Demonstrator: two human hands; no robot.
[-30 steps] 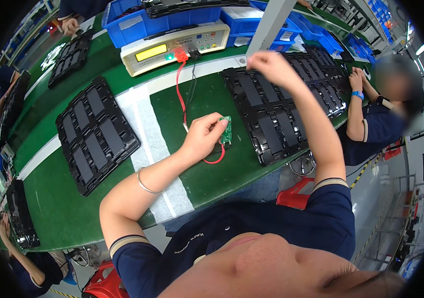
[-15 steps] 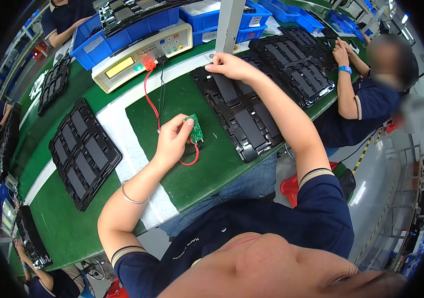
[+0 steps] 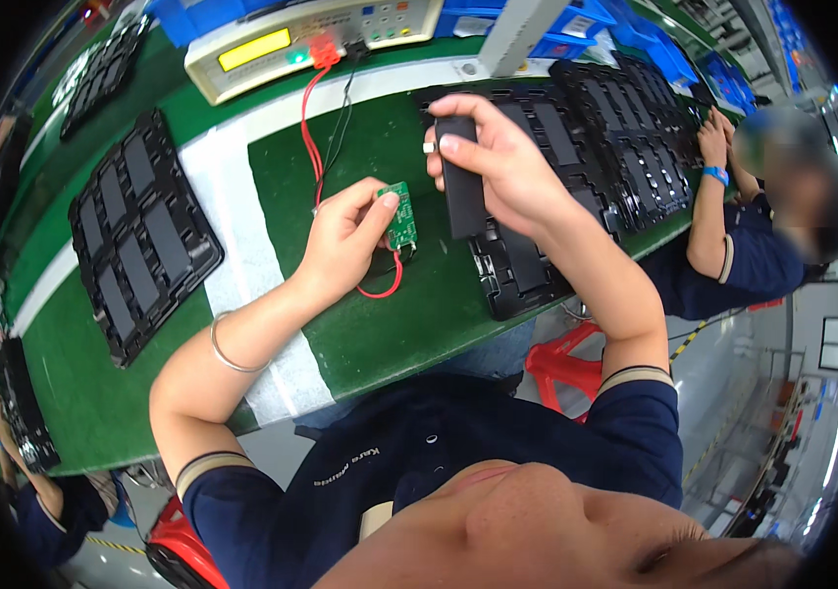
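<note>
My left hand (image 3: 340, 240) pinches a small green circuit board (image 3: 403, 224) above the green bench top. A red wire loops below the board. In my right hand (image 3: 512, 172) is a flat black battery (image 3: 463, 201), held upright between thumb and fingers, with a small white tab showing at its upper left edge. The battery is just right of the board, and the two are apart. Under and behind my right hand lies a black tray (image 3: 515, 280) with similar flat black pieces in its slots, partly hidden by the hand and forearm.
A cream test meter (image 3: 350, 37) with a yellow display stands at the back, red and black leads running from it toward my left hand. Another filled black tray (image 3: 208, 257) lies on the left beside a white strip (image 3: 228, 196). Stacked trays (image 3: 625, 123) and a co-worker (image 3: 733, 236) are at right.
My right hand has lifted a battery off the tray and brought it nearer the board. My left hand still grips the board. The whole view has shifted.
</note>
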